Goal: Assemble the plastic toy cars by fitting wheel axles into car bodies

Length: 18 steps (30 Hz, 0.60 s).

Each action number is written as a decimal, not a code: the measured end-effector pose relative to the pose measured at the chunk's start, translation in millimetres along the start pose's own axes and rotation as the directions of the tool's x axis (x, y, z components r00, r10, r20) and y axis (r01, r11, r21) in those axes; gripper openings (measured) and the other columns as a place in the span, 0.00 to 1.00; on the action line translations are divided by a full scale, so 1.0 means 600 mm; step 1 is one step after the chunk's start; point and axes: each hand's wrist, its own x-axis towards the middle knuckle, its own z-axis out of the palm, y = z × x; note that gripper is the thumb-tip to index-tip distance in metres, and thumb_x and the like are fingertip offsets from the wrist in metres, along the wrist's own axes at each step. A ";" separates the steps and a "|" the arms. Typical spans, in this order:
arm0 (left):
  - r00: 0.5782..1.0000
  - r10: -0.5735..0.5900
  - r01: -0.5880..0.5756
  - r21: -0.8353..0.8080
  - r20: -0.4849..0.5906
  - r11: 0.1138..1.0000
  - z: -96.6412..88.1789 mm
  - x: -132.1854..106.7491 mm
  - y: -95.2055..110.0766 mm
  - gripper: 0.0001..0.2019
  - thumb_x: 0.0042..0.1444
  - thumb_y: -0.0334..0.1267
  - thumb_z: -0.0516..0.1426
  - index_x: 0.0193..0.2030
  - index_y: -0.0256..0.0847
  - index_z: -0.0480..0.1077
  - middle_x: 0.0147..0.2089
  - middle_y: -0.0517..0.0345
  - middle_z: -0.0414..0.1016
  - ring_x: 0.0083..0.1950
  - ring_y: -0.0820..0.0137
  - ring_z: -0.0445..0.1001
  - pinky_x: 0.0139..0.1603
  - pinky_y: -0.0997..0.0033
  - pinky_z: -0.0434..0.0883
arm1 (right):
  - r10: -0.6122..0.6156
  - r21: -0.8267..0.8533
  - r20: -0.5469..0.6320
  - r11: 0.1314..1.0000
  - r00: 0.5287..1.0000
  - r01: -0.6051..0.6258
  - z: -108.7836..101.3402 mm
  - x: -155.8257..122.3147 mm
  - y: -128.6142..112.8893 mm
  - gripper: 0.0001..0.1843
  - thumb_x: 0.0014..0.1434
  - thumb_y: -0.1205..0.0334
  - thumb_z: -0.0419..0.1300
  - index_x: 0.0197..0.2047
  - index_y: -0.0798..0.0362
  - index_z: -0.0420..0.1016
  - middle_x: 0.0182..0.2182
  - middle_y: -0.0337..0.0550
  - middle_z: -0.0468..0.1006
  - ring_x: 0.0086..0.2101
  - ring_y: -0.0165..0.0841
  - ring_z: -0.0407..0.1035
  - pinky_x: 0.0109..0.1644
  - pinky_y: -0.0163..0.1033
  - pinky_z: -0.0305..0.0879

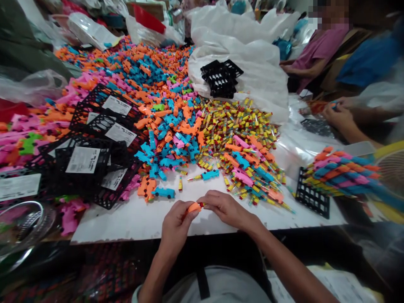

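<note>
Near the table's front edge, my left hand [178,225] pinches an orange toy car [193,207]. My right hand [225,207] is closed on a small tube with a red end, mostly hidden by the fingers, and that end meets the car. Just beyond my hands lie a blue toy car [211,174] with a clear tip joined to it, a loose yellow tube [180,183], another blue car [164,192] and an orange car [147,188]. Behind them rise a heap of coloured toy cars [172,122] and a pile of yellow tubes with red ends [240,122].
Black plastic racks with white labels [83,160] are stacked at the left. More black racks [219,78] lie on white plastic sheeting [236,50]. At right, a black rack [312,200] holds upright coloured pieces, near a yellow fan [391,168]. Other people sit at the right, one co-worker's hand [339,118] visible.
</note>
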 end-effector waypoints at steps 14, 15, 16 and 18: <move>0.987 -0.157 0.159 -0.127 0.027 0.979 -0.007 0.005 -0.001 0.14 0.53 0.50 0.58 0.37 0.43 0.77 0.31 0.59 0.70 0.34 0.69 0.68 0.37 0.71 0.66 | -0.058 -0.215 0.101 0.973 0.993 0.079 -0.001 0.007 -0.003 0.14 0.69 0.60 0.46 0.49 0.53 0.72 0.33 0.43 0.72 0.34 0.30 0.66 0.36 0.33 0.60; 0.980 -0.195 0.198 -0.166 0.038 0.966 -0.006 0.005 -0.001 0.15 0.52 0.50 0.59 0.37 0.42 0.77 0.30 0.59 0.70 0.32 0.70 0.67 0.35 0.71 0.65 | -0.077 -0.242 0.113 0.965 0.991 0.103 0.001 0.006 -0.003 0.14 0.69 0.57 0.48 0.48 0.53 0.71 0.33 0.43 0.72 0.34 0.30 0.66 0.36 0.33 0.59; 0.970 -0.236 0.243 -0.208 0.057 0.947 -0.006 0.005 -0.001 0.15 0.50 0.50 0.59 0.36 0.41 0.77 0.30 0.59 0.70 0.31 0.71 0.66 0.33 0.71 0.65 | -0.098 -0.276 0.116 0.953 0.988 0.127 0.005 0.004 -0.002 0.15 0.68 0.54 0.50 0.48 0.54 0.71 0.33 0.42 0.73 0.33 0.30 0.66 0.34 0.33 0.58; 0.943 -0.314 0.333 -0.269 0.111 0.904 -0.005 0.003 0.000 0.16 0.48 0.51 0.60 0.35 0.39 0.76 0.29 0.60 0.70 0.29 0.72 0.64 0.32 0.72 0.63 | -0.144 -0.363 0.094 0.916 0.985 0.168 0.017 -0.001 0.002 0.16 0.66 0.50 0.52 0.43 0.54 0.71 0.30 0.42 0.73 0.30 0.30 0.66 0.31 0.34 0.54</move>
